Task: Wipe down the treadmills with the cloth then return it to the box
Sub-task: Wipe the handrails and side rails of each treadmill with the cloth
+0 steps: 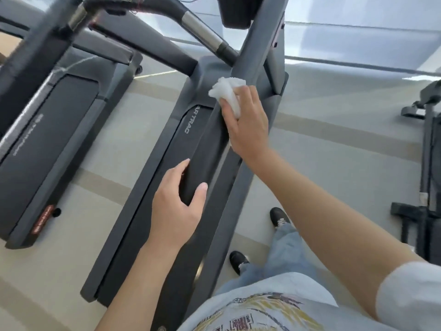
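My right hand (248,120) grips the cloth (226,91) against the near treadmill's handrail (205,149); my left hand (176,206) clasps its end. Wiping is midway, I judge; the other treadmill (59,130) and the unseen box remain.

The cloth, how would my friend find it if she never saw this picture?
Start at the dark treadmill in the middle, the one with white letters on its deck. Follow its long handrail upward to the right hand pressing on it. The cloth is the crumpled white wad under those fingers, the only bright white thing on the grey machines.
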